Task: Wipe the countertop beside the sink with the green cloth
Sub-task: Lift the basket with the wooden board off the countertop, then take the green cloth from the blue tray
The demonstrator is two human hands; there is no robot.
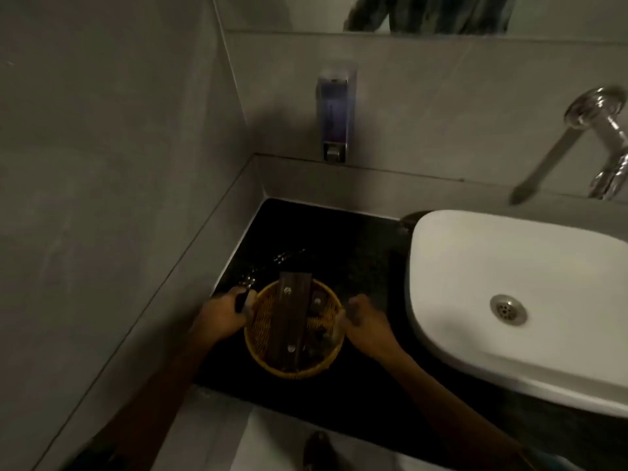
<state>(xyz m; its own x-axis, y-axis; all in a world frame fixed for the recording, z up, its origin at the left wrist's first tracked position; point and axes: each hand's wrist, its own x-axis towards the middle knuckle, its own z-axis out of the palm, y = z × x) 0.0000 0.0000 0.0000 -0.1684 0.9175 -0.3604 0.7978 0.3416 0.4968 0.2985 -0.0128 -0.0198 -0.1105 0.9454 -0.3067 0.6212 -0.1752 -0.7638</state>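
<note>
Head view is showing a person gripping one round wicker basket [293,329] with both hands on the black surface [339,239] beside the white sink [482,277]. The left hand [222,312] is curling its fingers [245,302] over the basket's left rim, seemingly with a small dark object pinched there too, though I cannot tell what it is. The right hand [365,322] is clasping the right rim, fingers bent around it.

The green cloth is not appearing anywhere in view, so wiping is not under way; judging from this, the person is clearing the basket off the surface first. The next move is calling for lifting it level, since loose items are lying inside, then fetching the cloth.

Counting: one basket, one dark wooden strip [290,321] resting across it, one sink, one wall soap dispenser [334,113], one chrome tap [608,137], two hands.
</note>
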